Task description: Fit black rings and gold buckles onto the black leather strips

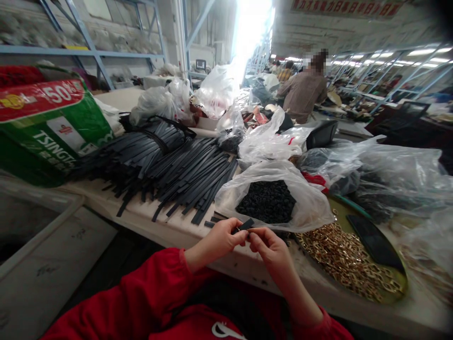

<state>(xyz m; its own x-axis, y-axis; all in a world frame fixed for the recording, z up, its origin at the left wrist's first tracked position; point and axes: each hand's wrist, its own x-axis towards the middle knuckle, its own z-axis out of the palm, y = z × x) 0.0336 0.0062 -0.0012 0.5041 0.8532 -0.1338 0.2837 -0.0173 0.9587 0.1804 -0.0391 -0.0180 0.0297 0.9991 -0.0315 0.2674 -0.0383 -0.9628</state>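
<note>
Close to the table's front edge, my left hand [224, 240] is closed on a black strap [247, 224], whose end sticks up past the fingers. Fingertips of my right hand [269, 246] are pinched together right beside it, around something small and dark that I cannot make out. Just beyond both hands lies an open clear plastic bag [314, 208] with a heap of small black pieces [266, 202]. To the left, many loose black straps [193, 177] are spread over the tabletop, with a tied bundle [138, 146] behind them.
A round tray [401, 283] at right holds gold-coloured metal buckles [339, 255] and a dark flat slab [377, 238]. Plastic bags [272, 141] crowd the back. A green and red bag [53, 127] stands at left above a pale crate [53, 264]. Another person [306, 94] is farther off.
</note>
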